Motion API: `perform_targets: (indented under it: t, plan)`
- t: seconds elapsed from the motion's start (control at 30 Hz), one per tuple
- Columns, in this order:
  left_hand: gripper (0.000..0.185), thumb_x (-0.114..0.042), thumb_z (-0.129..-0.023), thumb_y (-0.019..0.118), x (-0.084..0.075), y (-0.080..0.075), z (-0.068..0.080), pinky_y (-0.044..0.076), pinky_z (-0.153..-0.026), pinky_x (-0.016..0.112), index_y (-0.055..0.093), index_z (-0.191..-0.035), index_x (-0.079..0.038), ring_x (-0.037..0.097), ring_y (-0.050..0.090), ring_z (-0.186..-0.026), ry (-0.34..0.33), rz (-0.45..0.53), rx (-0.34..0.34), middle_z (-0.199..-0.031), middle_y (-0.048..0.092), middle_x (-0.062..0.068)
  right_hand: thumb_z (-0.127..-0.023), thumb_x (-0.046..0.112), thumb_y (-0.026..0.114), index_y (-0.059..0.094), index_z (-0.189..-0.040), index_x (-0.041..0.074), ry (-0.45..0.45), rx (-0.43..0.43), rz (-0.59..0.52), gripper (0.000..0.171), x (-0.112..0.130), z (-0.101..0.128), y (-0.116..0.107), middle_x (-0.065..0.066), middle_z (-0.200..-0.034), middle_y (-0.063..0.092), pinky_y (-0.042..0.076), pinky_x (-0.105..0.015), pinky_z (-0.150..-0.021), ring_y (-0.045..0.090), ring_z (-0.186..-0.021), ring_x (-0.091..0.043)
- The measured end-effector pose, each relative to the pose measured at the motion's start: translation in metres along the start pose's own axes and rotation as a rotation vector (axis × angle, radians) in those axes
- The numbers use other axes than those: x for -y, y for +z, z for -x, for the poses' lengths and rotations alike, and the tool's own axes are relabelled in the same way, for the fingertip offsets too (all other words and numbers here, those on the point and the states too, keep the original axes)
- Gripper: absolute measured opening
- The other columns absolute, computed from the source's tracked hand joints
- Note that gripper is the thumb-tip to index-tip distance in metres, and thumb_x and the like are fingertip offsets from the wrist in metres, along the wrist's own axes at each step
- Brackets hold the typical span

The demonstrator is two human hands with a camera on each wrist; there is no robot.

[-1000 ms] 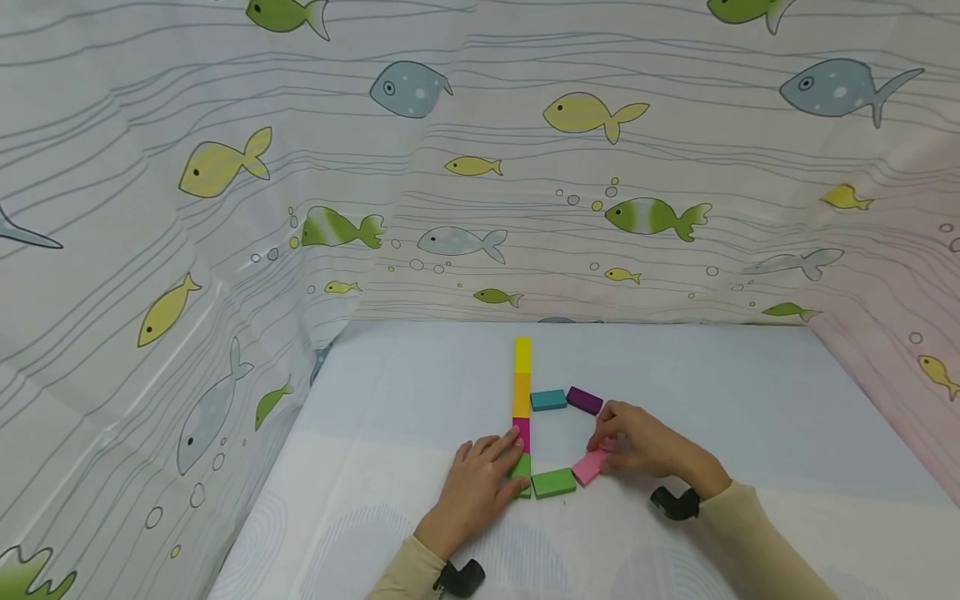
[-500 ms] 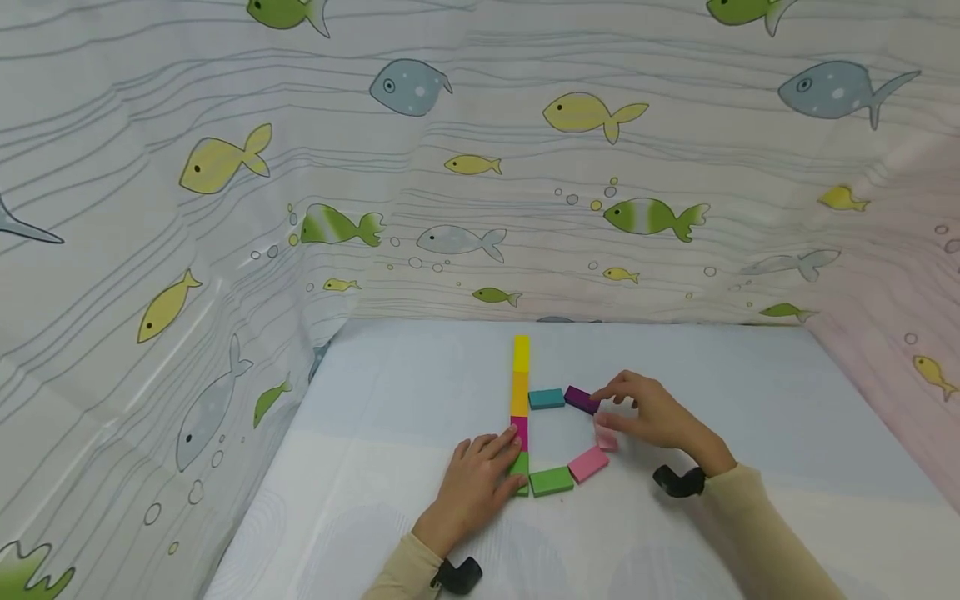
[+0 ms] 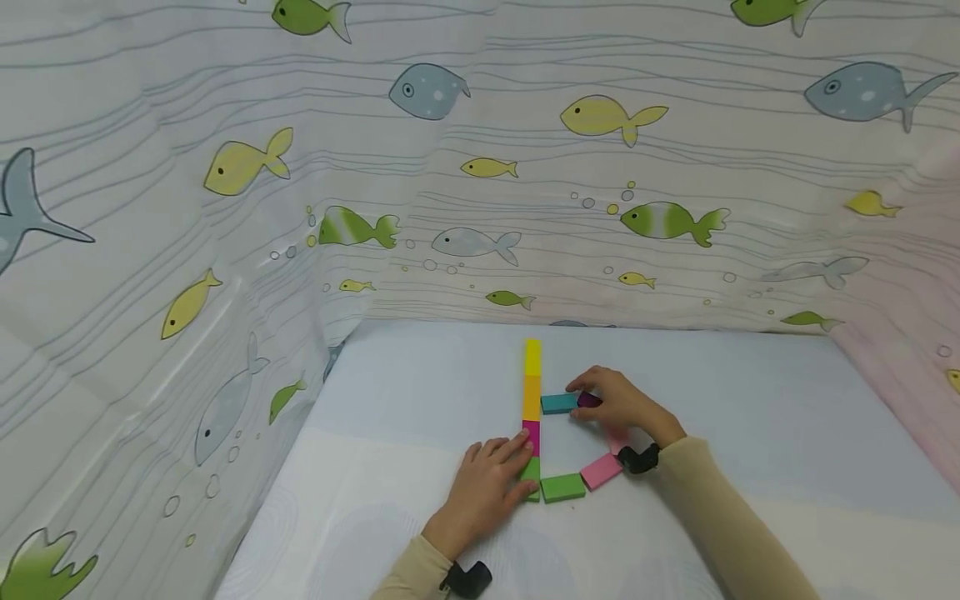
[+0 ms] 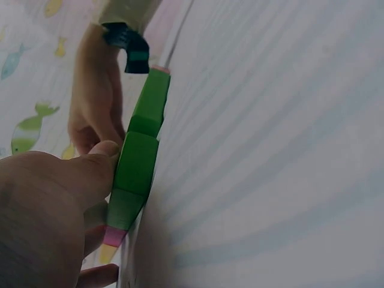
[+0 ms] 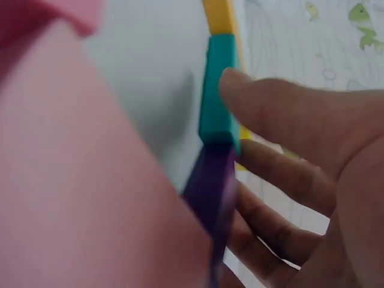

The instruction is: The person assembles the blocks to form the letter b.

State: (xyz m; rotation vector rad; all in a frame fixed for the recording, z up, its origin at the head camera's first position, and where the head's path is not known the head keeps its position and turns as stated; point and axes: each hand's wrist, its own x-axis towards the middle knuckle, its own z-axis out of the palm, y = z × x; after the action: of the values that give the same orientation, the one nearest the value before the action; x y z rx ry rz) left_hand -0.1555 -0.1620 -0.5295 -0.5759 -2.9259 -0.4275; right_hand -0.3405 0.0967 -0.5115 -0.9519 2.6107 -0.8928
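Flat coloured blocks form a straight column with a loop on its right. My left hand (image 3: 483,496) rests on the column's lower part, its fingers relaxed on the magenta block (image 3: 534,429) and the green block (image 3: 532,473). At the top of the loop, my right hand (image 3: 624,406) pinches the right end of the teal block (image 5: 218,90) between thumb and index finger. Beneath this hand is the purple block (image 3: 588,401), partly hidden and touching the teal one. The light pink block (image 3: 618,437) is mostly covered by the right hand and wrist.
An orange block (image 3: 532,398) and a yellow block (image 3: 532,357) top the column. Another green block (image 3: 562,487) and a pink block (image 3: 602,472) make the loop's bottom. A fish-patterned curtain (image 3: 525,192) stands behind the pale table (image 3: 420,375).
My right hand has left the light pink block, passed the purple one and moved left to the teal block. The left hand stays on the column. The head view has shifted slightly.
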Motion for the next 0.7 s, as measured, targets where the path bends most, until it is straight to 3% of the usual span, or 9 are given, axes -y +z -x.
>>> perform_targets:
  t: [0.2,0.7]
  plan:
    - [0.055,-0.048,-0.104,0.064,0.0006,0.0024,0.0000,0.047,-0.110,0.057,0.063,-0.150,-0.018,0.025,0.058,-0.134,-0.004,-0.016,0.000,-0.161,0.054,-0.001,-0.092,0.025,0.085,0.077,-0.124,0.011,-0.006,-0.020,0.030,0.036,-0.0021,-0.0018,0.0054,-0.006,-0.118,0.071,0.056,-0.048,-0.101,0.062,-0.108,-0.022]
    - [0.056,-0.048,-0.104,0.064,0.0012,0.0041,-0.0008,0.047,-0.110,0.058,0.063,-0.150,-0.018,0.025,0.058,-0.134,0.011,-0.029,-0.015,-0.161,0.055,-0.001,-0.092,0.028,0.085,0.078,-0.119,0.010,0.028,-0.052,0.071,0.033,0.0005,0.0004,0.0005,-0.010,-0.116,0.071,0.056,-0.049,-0.098,0.062,-0.103,-0.024]
